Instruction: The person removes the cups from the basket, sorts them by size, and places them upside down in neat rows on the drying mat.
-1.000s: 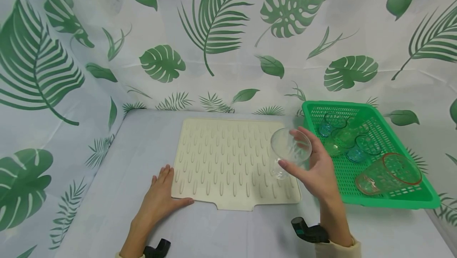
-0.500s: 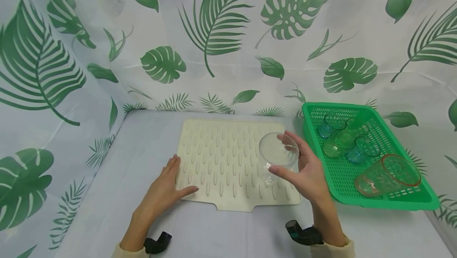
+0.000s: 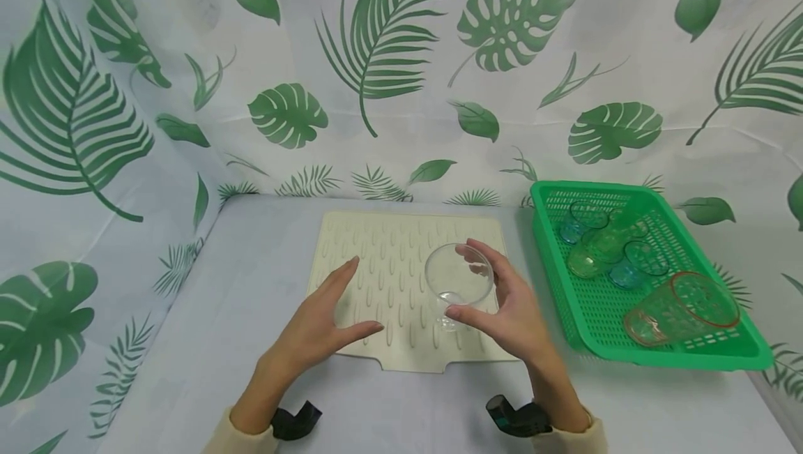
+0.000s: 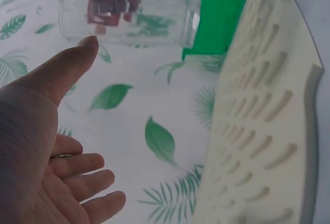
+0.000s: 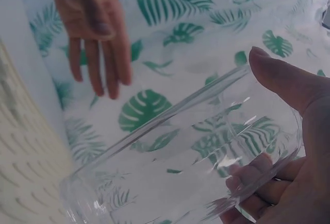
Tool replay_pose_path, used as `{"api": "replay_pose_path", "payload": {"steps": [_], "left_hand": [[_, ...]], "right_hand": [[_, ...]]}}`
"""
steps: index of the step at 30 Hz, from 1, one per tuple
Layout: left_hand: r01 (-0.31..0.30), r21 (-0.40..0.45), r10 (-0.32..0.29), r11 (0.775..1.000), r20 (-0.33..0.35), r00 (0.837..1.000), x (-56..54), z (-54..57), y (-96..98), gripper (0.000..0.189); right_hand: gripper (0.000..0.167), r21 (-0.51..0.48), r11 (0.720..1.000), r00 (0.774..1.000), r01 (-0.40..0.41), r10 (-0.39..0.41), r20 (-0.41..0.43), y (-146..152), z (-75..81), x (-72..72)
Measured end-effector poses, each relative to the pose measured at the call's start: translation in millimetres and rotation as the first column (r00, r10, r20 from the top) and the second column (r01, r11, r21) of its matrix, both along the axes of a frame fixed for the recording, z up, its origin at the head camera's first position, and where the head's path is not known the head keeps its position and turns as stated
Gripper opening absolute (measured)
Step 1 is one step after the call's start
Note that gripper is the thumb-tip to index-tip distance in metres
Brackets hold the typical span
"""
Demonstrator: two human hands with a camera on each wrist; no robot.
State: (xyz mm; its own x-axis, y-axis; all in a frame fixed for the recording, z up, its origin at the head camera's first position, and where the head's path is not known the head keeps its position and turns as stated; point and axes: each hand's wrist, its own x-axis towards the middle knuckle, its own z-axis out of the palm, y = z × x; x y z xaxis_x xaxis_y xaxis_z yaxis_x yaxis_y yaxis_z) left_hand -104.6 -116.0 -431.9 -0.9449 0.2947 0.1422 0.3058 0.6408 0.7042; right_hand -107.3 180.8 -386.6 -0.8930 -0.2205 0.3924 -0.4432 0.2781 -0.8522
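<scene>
My right hand [image 3: 508, 307] grips a clear drinking glass [image 3: 447, 300] near its rim, thumb on the near side and fingers round the far side. Its mouth faces up, and it is above the right half of a cream ridged drying mat [image 3: 376, 286]. In the right wrist view the glass [image 5: 170, 162] looks see-through, with its base toward the mat. My left hand [image 3: 316, 321] hovers over the mat's left part, thumb and fingers spread, holding nothing. From the left wrist view, the left hand [image 4: 67, 131] is apart from the glass [image 4: 129, 15].
A green plastic basket [image 3: 558, 293] stands to the right of the mat. Inside lie small blue-tinted glasses [image 3: 633, 266], a greenish-yellow glass [image 3: 590, 259] and a tall red-rimmed glass [image 3: 677, 311]. A leaf-printed cloth [image 3: 401, 126] hangs behind.
My right hand has carried the glass leftward over the mat. My left hand has lifted off the mat's left edge and moved right, toward the glass.
</scene>
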Motion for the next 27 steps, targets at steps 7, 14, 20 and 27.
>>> {"api": "replay_pose_path", "payload": {"steps": [7,14,20,27], "left_hand": [[0.072,0.105,-0.065,0.992,-0.071,0.995,1.0,12.8,14.7,0.099],[0.162,0.186,-0.142,0.969,-0.118,0.983,-1.0,19.3,27.2,0.096],[0.242,0.212,-0.201,0.947,-0.198,0.959,-0.4,18.3,34.5,0.094],[0.253,0.229,-0.205,0.94,-0.212,0.956,0.2,17.0,37.0,0.092]], "right_hand": [[0.09,0.024,0.998,0.999,-0.05,0.051,-0.009,-9,-6.5,0.2],[0.093,0.008,0.994,0.994,-0.112,0.112,0.011,-18,-9.3,2.8],[0.094,0.008,0.986,0.986,-0.164,0.164,0.005,-26,-12.7,4.1],[0.094,0.027,0.982,0.982,-0.189,0.189,0.009,-32,-15.9,4.7]]}}
